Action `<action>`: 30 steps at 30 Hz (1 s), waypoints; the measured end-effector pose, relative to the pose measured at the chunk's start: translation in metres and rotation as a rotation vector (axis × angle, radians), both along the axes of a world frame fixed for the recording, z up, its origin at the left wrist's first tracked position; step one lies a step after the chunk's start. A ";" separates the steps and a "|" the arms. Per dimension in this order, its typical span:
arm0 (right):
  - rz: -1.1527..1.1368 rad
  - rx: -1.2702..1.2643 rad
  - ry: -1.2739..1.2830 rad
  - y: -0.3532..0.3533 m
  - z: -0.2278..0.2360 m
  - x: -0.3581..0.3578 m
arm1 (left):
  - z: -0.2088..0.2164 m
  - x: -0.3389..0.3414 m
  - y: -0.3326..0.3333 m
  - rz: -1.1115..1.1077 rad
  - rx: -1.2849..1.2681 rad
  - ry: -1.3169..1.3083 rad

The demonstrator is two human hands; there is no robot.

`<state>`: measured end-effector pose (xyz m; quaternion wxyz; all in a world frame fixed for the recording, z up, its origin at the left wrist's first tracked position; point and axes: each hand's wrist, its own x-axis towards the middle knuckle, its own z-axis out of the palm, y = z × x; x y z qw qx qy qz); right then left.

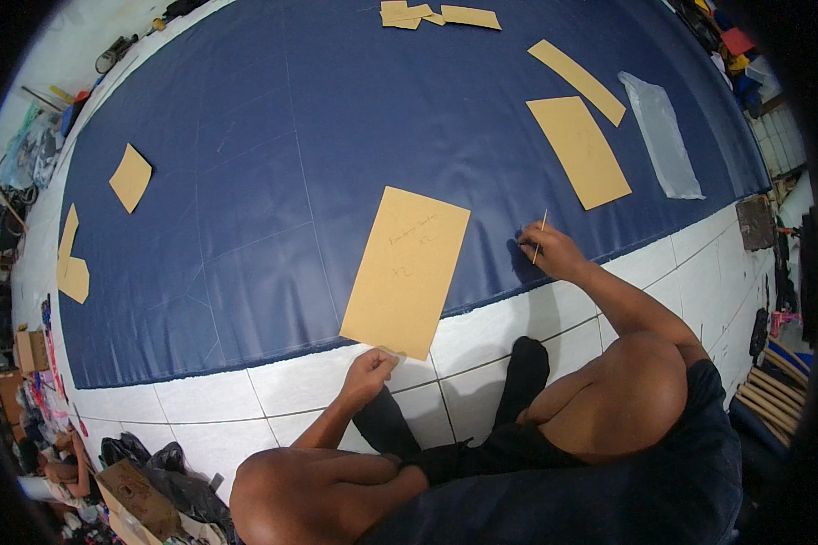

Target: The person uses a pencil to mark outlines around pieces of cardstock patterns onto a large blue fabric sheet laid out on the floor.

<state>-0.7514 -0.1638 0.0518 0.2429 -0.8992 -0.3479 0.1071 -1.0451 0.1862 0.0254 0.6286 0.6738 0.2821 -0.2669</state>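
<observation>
A large tan card pattern piece (405, 272) with handwriting on it lies on a dark blue sheet of material (254, 136), its near end reaching past the sheet's edge. At that near end, my left hand (367, 376) is closed with its fingertips on the card's edge. To the right of the card, my right hand (554, 253) pinches a thin, pale, pen-like stick (543, 222), held upright just above the blue sheet. Fine pale lines run over the left half of the sheet.
More tan card pieces lie right (580, 153), far (472, 16) and left (131, 178). A translucent plastic strip (662, 136) rests at far right. White floor tiles (309, 386) show under my feet. A cardboard box (136, 500) and black bags (177, 472) sit at lower left.
</observation>
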 end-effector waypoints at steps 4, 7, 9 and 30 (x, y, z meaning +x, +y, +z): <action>0.023 -0.018 -0.023 -0.001 0.001 0.000 | -0.018 -0.005 0.006 0.034 -0.045 -0.114; 0.027 -0.027 -0.009 -0.004 0.003 0.003 | -0.024 0.000 0.028 0.099 -0.027 -0.202; 0.017 -0.001 -0.006 -0.005 0.004 0.003 | -0.014 0.014 0.052 0.173 0.056 -0.235; -0.519 0.023 -0.485 -0.027 0.231 0.217 | 0.148 0.151 0.305 0.182 0.865 -0.288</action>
